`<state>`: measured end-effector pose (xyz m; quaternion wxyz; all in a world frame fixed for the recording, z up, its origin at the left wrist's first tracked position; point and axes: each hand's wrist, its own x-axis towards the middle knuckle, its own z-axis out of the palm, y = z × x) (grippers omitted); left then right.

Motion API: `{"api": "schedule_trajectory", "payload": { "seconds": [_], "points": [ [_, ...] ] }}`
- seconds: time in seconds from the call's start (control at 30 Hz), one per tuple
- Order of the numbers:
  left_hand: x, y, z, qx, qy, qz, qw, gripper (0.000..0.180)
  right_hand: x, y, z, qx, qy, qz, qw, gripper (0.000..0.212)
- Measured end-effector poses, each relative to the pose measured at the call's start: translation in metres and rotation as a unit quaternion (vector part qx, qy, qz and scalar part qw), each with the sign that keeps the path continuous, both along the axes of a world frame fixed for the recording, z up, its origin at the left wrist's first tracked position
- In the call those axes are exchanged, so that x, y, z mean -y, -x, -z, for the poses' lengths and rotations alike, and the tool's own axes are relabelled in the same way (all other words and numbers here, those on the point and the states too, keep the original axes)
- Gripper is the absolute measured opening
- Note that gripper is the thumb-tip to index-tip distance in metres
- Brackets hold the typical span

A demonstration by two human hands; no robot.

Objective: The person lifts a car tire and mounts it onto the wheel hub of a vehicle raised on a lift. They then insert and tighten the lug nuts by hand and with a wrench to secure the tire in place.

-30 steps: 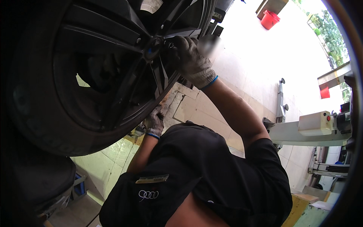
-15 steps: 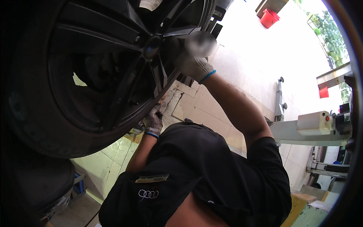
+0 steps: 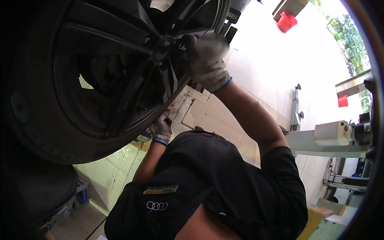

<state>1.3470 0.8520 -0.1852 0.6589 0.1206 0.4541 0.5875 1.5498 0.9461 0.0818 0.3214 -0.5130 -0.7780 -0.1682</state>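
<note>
A large car wheel (image 3: pixel 116 76), with a black spoked rim and dark tyre, fills the upper left of the head view. My right hand (image 3: pixel 208 74), in a pale knitted glove with a blue cuff edge, is at the rim close to the wheel hub (image 3: pixel 161 51). Its dark-coated fingers are curled; a blurred patch covers part of the hand, and what they hold is hidden. Lower down, against the tyre's bottom edge, is my gloved left hand (image 3: pixel 162 128). Its fingers look bent, partly in shadow, and I cannot make out what they grip.
A metal part (image 3: pixel 143 138) shows beside my left hand, under the tyre. Pale floor tiles (image 3: pixel 208 116) lie below and right. At right stands a grey lift arm (image 3: pixel 320 146) with a white plastic tank (image 3: pixel 332 133). A red bucket (image 3: pixel 287 22) is farther back.
My right hand has shifted slightly down and right, and its dark fingers show more clearly beside the hub. My left hand has stayed at the tyre's lower edge.
</note>
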Motion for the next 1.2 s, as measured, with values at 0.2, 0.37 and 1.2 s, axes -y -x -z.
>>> {"api": "schedule_trajectory", "payload": {
  "seconds": [0.2,0.37,1.2],
  "points": [
    [0.003,0.000,-0.008,0.002,-0.004,0.002,1.000,0.019,-0.023,-0.004,0.013,-0.033,-0.058,-0.086,0.994,0.023],
    [0.005,0.000,-0.017,0.010,-0.006,0.016,1.000,0.019,-0.016,-0.001,0.003,-0.153,0.105,-0.060,0.981,0.018],
    [0.003,0.001,-0.004,-0.008,-0.031,0.032,0.999,0.017,-0.005,-0.001,0.003,-0.129,0.027,-0.060,0.989,0.024]
  ]
}}
